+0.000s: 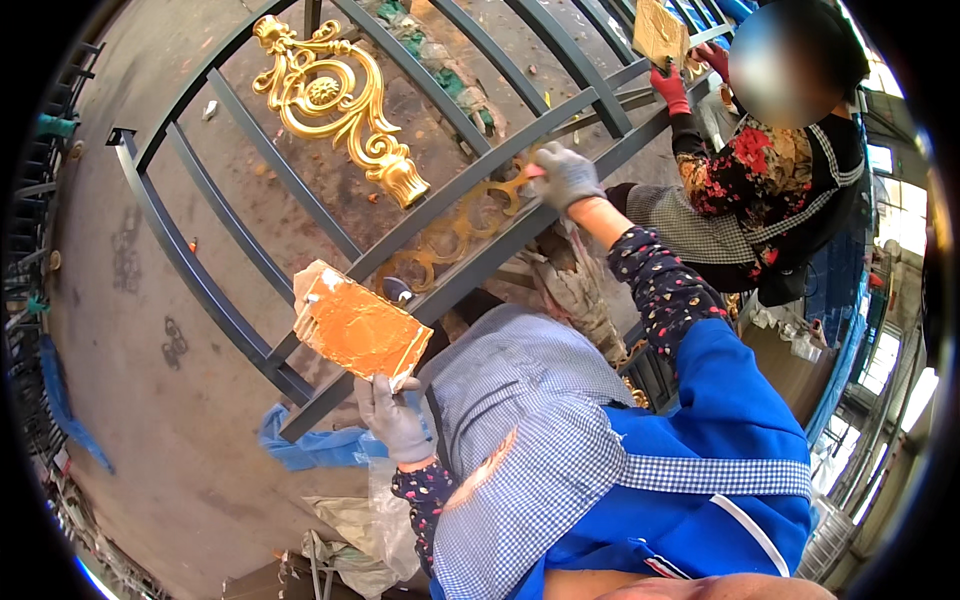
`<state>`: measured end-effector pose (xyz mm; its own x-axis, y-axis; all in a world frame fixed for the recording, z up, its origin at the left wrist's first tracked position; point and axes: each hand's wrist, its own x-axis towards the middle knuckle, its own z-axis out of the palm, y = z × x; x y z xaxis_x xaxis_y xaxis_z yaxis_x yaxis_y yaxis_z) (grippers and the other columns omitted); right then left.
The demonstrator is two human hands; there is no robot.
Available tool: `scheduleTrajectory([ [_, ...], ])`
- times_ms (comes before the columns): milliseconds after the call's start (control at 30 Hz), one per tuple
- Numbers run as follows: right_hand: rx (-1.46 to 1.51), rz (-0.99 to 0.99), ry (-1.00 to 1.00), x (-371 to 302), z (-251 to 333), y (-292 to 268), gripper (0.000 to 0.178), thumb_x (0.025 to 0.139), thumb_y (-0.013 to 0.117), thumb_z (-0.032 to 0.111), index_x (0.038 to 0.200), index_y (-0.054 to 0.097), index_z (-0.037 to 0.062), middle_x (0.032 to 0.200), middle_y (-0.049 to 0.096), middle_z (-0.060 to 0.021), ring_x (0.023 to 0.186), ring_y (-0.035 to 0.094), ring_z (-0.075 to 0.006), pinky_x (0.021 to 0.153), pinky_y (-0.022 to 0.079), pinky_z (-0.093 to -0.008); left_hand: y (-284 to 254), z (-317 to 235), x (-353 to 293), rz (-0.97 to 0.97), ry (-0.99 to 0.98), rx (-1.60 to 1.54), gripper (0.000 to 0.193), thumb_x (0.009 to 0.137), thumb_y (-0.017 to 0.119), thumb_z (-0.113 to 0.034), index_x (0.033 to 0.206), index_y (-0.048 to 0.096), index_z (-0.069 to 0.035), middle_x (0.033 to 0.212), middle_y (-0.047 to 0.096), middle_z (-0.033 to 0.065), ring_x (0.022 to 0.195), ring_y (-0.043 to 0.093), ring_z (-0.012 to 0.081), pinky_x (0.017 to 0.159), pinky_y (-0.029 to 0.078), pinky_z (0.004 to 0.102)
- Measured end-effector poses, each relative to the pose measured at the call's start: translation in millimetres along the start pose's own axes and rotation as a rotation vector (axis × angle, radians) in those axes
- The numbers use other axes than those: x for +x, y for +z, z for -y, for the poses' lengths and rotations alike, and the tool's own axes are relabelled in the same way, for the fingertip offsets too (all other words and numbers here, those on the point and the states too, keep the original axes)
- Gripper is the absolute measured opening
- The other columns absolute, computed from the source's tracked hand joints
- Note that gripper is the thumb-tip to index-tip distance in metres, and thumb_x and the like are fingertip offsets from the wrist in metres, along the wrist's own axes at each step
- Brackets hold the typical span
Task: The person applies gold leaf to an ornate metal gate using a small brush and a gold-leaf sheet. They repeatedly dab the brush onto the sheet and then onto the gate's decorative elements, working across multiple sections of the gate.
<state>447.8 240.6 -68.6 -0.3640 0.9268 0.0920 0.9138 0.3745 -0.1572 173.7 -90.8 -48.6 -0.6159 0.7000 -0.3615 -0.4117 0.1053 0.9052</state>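
Observation:
My left hand [394, 420], in a grey glove, grips the lower edge of a flat board [362, 328] coated with wet-looking orange-gold paint. The board is tilted over the near rails of a dark grey metal fence panel [490, 258]. My right hand [568, 178], gloved too, is closed around a small pinkish piece [533, 171], too small to name. It is at the right end of a row of gold-brown rings [447, 238] set between two rails. Beyond them, a shiny gold scroll ornament [325, 92] is fixed among the bars.
At the upper right a person in a floral sleeve [752, 155] and red gloves [672, 90] holds another gold-smeared board [660, 35] over the panel. Blue plastic sheeting [318, 440] and clear plastic [388, 520] lie below my left hand. Dark metalwork [40, 240] lines the far left.

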Motion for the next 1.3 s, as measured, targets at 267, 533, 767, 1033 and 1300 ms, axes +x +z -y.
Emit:
scheduleTrajectory([
  [267, -0.089, 0.038, 0.05, 2.5, -20.3, 0.3, 0.022, 0.084, 0.068, 0.027, 0.099, 0.066, 0.0111, 0.105, 0.064, -0.0123, 0.097, 0.068, -0.0324, 0.08, 0.056, -0.0454, 0.7, 5.9, -0.5, -0.008, 0.038, -0.046, 0.022, 0.102, 0.054, -0.018, 0.115, 0.056, -0.001, 0.096, 0.067, 0.0095, 0.072, 0.064, 0.0173, 0.068, 0.052, 0.0305],
  [533, -0.117, 0.03, 0.066, 9.4, -12.4, 2.6, 0.023, 0.082, 0.065, 0.023, 0.102, 0.066, 0.0139, 0.104, 0.065, -0.0125, 0.095, 0.068, -0.0333, 0.081, 0.056, -0.0464, -5.1, 11.3, -0.1, 0.017, 0.089, -0.07, 0.026, 0.101, 0.055, -0.022, 0.12, 0.057, -0.004, 0.094, 0.068, 0.0079, 0.07, 0.063, 0.0142, 0.061, 0.052, 0.027],
  [767, -0.08, 0.052, -0.11, 1.1, -5.8, 10.2, 0.02, 0.08, 0.069, 0.022, 0.097, 0.063, 0.0131, 0.103, 0.064, -0.0129, 0.097, 0.066, -0.0357, 0.081, 0.054, -0.0461, -22.6, 27.4, 4.0, -0.071, 0.092, -0.123, 0.023, 0.101, 0.053, -0.019, 0.118, 0.057, -0.004, 0.092, 0.068, 0.0091, 0.069, 0.065, 0.0169, 0.06, 0.054, 0.0306],
  [1033, 0.117, -0.04, -0.263, -22.1, 59.7, 4.0, 0.017, 0.076, 0.071, 0.018, 0.091, 0.065, 0.0125, 0.097, 0.062, -0.0114, 0.088, 0.067, -0.0321, 0.077, 0.055, -0.0433, -54.0, 50.4, -2.5, -0.152, 0.05, -0.224, 0.02, 0.101, 0.055, -0.018, 0.113, 0.057, -0.002, 0.097, 0.066, 0.0092, 0.07, 0.063, 0.0174, 0.067, 0.052, 0.0294],
  [1300, 0.194, 0.077, -0.379, -38.0, 155.2, 65.5, 0.013, 0.078, 0.067, 0.017, 0.089, 0.064, 0.0111, 0.095, 0.062, -0.0107, 0.088, 0.067, -0.0321, 0.074, 0.054, -0.0453, -34.0, 40.1, -9.8, -0.178, 0.117, -0.211, 0.021, 0.102, 0.054, -0.019, 0.114, 0.055, -0.002, 0.094, 0.064, 0.0094, 0.071, 0.063, 0.0193, 0.067, 0.053, 0.032],
])
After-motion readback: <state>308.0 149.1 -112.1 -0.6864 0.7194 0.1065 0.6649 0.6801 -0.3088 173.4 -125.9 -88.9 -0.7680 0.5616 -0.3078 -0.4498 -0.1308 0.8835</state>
